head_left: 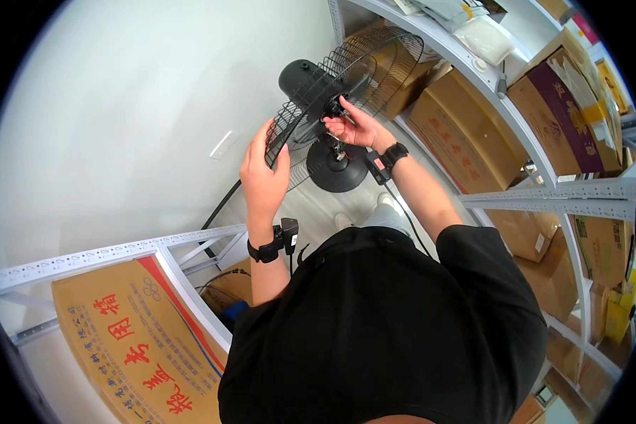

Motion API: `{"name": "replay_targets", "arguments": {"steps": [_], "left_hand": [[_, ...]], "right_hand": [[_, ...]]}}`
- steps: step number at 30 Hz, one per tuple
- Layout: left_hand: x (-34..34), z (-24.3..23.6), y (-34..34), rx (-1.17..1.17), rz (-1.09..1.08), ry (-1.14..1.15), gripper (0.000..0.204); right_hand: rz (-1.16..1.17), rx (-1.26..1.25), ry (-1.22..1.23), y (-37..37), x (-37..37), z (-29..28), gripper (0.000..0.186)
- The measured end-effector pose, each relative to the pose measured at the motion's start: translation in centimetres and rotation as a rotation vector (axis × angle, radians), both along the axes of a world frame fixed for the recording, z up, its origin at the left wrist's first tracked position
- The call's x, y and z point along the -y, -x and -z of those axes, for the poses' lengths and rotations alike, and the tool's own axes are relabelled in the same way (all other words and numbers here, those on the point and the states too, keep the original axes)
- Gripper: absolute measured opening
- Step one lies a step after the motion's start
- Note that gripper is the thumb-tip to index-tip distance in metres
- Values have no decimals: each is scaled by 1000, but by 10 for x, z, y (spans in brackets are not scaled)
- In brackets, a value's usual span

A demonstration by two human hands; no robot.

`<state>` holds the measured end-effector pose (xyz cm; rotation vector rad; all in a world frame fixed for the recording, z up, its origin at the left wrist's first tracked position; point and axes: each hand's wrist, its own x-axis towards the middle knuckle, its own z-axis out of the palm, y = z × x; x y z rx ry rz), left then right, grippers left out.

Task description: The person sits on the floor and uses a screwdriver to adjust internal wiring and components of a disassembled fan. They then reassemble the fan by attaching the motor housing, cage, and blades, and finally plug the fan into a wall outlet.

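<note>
Item: black fan (311,106), standing on the floor ahead of us. We are gripping its wire guard (374,60) rim with our left hand (261,173), fingers curled. Our right hand (357,127) is nearer the hub, pinching at the guard's centre.

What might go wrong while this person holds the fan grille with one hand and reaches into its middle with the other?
The left hand alone has a grip on the rim of the wire grille, so the black fan might tip or twist on its round base. The right hand has fingertips at the hub, where they could get pinched between wires. A black cable trails across the floor and could snag a foot.
</note>
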<state>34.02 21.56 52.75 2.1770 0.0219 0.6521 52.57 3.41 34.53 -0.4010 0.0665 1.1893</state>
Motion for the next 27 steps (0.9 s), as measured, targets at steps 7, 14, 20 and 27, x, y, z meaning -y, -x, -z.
{"name": "replay_targets", "arguments": {"steps": [7, 14, 20, 27], "left_hand": [[-3, 3, 0, -5, 23, -25, 45], [-10, 12, 2, 3, 7, 5, 48], [-9, 13, 6, 24, -19, 10, 49], [-17, 17, 6, 8, -52, 2, 58]], "right_hand": [[17, 31, 56, 1, 5, -5, 77], [102, 119, 232, 3, 3, -2, 74], [156, 201, 307, 8, 2, -1, 69], [230, 251, 414, 18, -9, -9, 69]]}}
